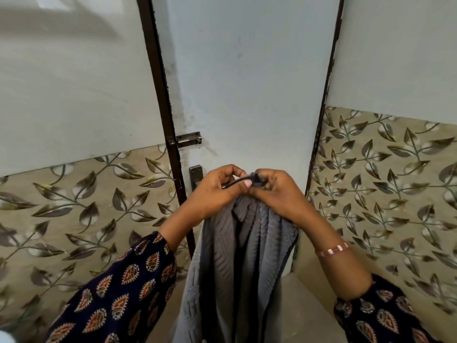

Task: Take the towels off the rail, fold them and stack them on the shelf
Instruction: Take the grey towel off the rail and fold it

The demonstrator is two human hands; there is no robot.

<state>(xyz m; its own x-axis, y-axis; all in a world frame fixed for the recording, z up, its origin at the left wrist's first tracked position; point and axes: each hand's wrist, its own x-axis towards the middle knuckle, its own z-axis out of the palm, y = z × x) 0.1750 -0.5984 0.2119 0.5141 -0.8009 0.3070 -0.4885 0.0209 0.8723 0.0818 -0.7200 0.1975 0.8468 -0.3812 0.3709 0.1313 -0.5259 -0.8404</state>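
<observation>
Head view looks down on two bare hands raised in front of a pale door [247, 82], both pinching the top of a grey ribbed towel [237, 256]. Left hand [217, 191] has its thumb and fingers closed on the towel's dark hemmed edge, the thumbnail showing pale on top; right hand [277, 191] is clamped on the same bunched corner just beside it, so the two hands touch or nearly touch. From that grip the towel hangs straight down between the forearms in loose vertical folds — its lower end runs out of the bottom of the picture.

Both arms wear a dark navy sleeve [118, 288] printed with orange-red leaf shapes, and a thin pink-and-white bracelet [332, 250] sits on the right wrist.

Behind the hands, a dark metal door frame [160, 95] borders the door, with a sliding bolt latch [189, 139] fixed at its left edge and a small lock plate [196, 173] below it. Leaf-patterned beige tiles [385, 174] cover the lower walls on either side — plain pale wall above them.
</observation>
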